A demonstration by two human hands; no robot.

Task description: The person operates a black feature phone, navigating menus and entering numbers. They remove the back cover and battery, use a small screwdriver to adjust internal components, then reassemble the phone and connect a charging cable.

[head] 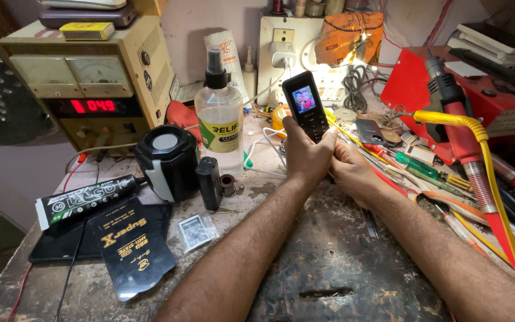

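A small black keypad phone (pixel 306 105) stands upright over the middle of the bench, its screen lit with a picture. My left hand (pixel 305 156) is wrapped around its lower half from the front and left. Tucked behind and to the right of that hand, my right hand (pixel 350 169) presses against the phone's base with its fingers closed around it. Both forearms reach in from the bottom edge. The phone's keypad is partly hidden by my fingers.
A clear spray bottle (pixel 219 119), a round black speaker (pixel 167 160) and a small black block (pixel 209 182) stand left of the phone. A beige power supply (pixel 84 83) sits back left. A glue tube (pixel 84 200), dark pouches, screwdrivers (pixel 424 170), cables and red equipment (pixel 478 89) crowd the sides.
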